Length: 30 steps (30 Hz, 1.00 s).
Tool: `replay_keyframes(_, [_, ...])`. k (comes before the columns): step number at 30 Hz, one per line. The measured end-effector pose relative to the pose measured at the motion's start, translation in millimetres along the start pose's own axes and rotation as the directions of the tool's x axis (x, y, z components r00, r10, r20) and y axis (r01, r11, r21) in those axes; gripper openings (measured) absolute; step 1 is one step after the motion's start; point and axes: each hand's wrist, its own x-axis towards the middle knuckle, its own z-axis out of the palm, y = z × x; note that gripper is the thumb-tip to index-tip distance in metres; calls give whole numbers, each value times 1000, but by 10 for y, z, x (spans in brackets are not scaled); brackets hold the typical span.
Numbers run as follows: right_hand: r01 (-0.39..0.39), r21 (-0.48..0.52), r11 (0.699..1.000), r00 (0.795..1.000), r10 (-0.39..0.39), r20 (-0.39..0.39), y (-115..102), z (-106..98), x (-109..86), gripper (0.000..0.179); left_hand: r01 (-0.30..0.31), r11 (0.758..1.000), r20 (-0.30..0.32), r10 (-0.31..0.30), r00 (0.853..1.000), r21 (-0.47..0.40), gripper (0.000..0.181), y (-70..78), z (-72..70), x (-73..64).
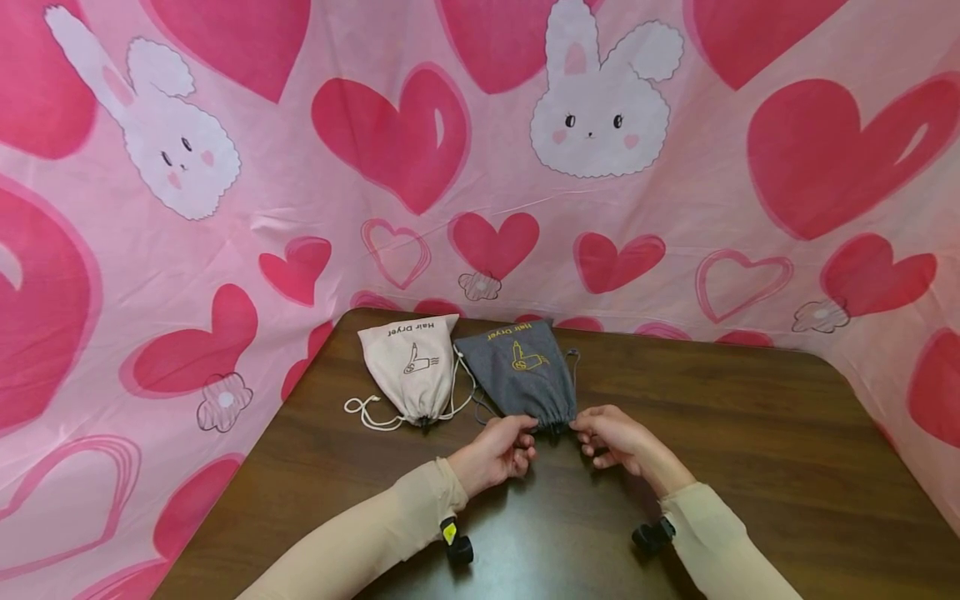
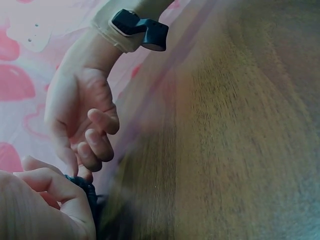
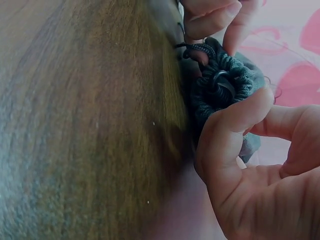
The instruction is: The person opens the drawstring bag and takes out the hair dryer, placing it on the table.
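Note:
A dark grey drawstring bag [image 1: 525, 375] printed "Hair Dryer" in yellow lies on the table, its gathered mouth facing me. My left hand [image 1: 501, 450] pinches the left edge of that mouth between thumb and finger. On the opposite edge, my right hand [image 1: 617, 442] pinches the cloth the same way. In the right wrist view the gathered mouth [image 3: 220, 90] is puckered round a small gap, with something dark and coiled inside, its kind unclear. A cream drawstring bag [image 1: 412, 367] with the same print in dark lies left of the grey one, touched by neither hand.
The brown wooden table [image 1: 750, 417] carries both bags near its far left part. A pink cloth with hearts and rabbits [image 1: 600, 200] hangs behind and at the sides. The cream bag's white cord [image 1: 375, 412] loops out on the tabletop.

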Motion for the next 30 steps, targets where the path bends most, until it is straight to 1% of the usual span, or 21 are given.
replay_keyframes(8, [-2, 9, 1000, 1000, 2, -12, 6, 14, 8, 15, 0, 1000, -10, 0, 1000, 0, 21, -10, 18, 20])
replay_keyframes(16, [5, 23, 1000, 1000, -4, -27, 5, 39, 5, 17, 1, 1000, -18, -1, 1000, 0, 21, -14, 49, 36])
replay_keyframes(21, [10, 42, 999, 999, -8, -39, 15, 55, 13, 15, 5, 1000, -25, -5, 1000, -5, 18, -21, 51, 31])
replay_keyframes(30, [-3, 36, 999, 998, 5, -55, -6, 85, 24, 16, -5, 1000, -31, 4, 999, -30, 15, -32, 61, 38])
